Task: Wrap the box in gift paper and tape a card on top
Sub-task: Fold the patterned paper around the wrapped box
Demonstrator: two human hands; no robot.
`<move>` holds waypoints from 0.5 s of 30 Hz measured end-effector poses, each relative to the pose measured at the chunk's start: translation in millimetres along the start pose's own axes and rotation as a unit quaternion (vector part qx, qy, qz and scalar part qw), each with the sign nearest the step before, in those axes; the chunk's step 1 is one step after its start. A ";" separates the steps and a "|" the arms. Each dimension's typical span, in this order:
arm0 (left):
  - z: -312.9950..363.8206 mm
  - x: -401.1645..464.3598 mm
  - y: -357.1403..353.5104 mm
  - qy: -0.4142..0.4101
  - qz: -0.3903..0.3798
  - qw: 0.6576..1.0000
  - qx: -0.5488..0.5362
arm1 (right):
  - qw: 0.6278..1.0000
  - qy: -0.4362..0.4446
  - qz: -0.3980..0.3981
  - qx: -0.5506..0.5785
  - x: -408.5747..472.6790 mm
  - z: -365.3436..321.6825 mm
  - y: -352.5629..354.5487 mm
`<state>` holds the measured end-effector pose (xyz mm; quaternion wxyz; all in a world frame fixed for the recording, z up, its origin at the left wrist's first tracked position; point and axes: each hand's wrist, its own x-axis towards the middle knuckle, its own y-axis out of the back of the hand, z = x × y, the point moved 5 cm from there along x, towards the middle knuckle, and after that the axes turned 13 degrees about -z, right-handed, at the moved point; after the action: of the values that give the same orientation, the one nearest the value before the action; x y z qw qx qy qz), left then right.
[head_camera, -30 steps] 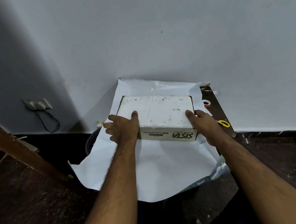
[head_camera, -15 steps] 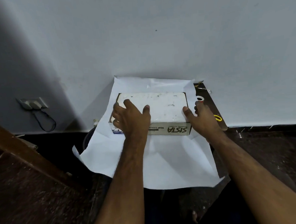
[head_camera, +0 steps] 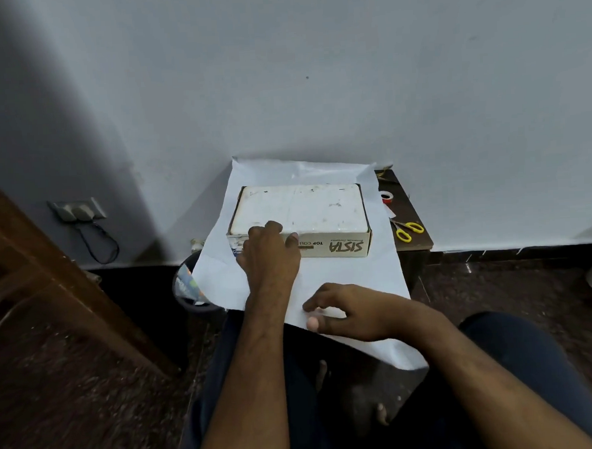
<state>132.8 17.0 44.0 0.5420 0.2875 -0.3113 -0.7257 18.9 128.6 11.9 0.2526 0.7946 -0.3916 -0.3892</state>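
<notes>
Our left hand (head_camera: 270,256) curls its fingers on the box (head_camera: 299,220) at frame centre, steadying it, while our right hand (head_camera: 344,312) pinches the paper (head_camera: 359,276) edge below, ready to fold.

The scene is dim and cool-toned, with soft light falling from above and to the right. The grey wall (head_camera: 314,69) is brightest at centre and sinks into a broad diagonal shadow on the left. The white gift paper (head_camera: 352,273) is the brightest area but shows no glare. The dark floor (head_camera: 73,390) keeps little detail. Wide-angle distortion bends the wooden frame (head_camera: 50,271) at the left edge. The near forearms look soft, and the right hand (head_camera: 347,311) shows slight blur at the fingertips.
</notes>
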 end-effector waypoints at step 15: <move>-20.4 -41.3 5.6 -0.017 -0.025 0.998 -0.060 | 0.975 -0.069 0.073 -0.196 -13.2 -22.5 -7.9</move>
<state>161.8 52.8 38.5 0.5350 0.2496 -0.2688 -0.7610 35.4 146.1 24.6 0.4031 0.6700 -0.3815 -0.4930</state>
